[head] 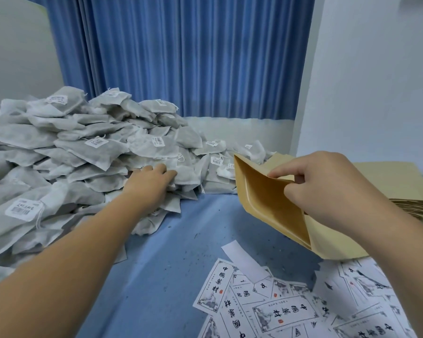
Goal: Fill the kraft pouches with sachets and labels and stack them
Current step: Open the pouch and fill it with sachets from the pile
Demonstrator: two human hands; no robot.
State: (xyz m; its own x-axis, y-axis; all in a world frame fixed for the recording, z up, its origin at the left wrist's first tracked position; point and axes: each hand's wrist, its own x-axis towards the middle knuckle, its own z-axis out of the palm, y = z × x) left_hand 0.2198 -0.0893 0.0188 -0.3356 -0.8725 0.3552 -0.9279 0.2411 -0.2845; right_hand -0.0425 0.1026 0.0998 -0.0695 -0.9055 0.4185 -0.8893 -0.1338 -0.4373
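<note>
Fingers (282, 170) of right hand (327, 189) pinch kraft pouch (266, 198); left hand (149, 181) touches sachets (71, 147).

Table (181, 240): bears everything listed. Sachets (71, 147): heaped on the table's left and rear. The left hand (148, 181) lies on the heap's right slope, with sachets under, left of and beyond its fingers (167, 170). More sachets trail right along the rear, behind the pouch. Pouch (266, 198): held tilted above the table, right of the left fingers. The right hand (327, 189) pinches its upper edge between fingers (282, 172) and thumb. Pouch stack (401, 186): flat on the table, right of and beyond the right fingers, spreading under that hand. Labels (279, 308): loose and overlapping on the table's near right, nearer the person than either set of fingers. Curtain (181, 57): behind the heap, beyond all fingers.
</note>
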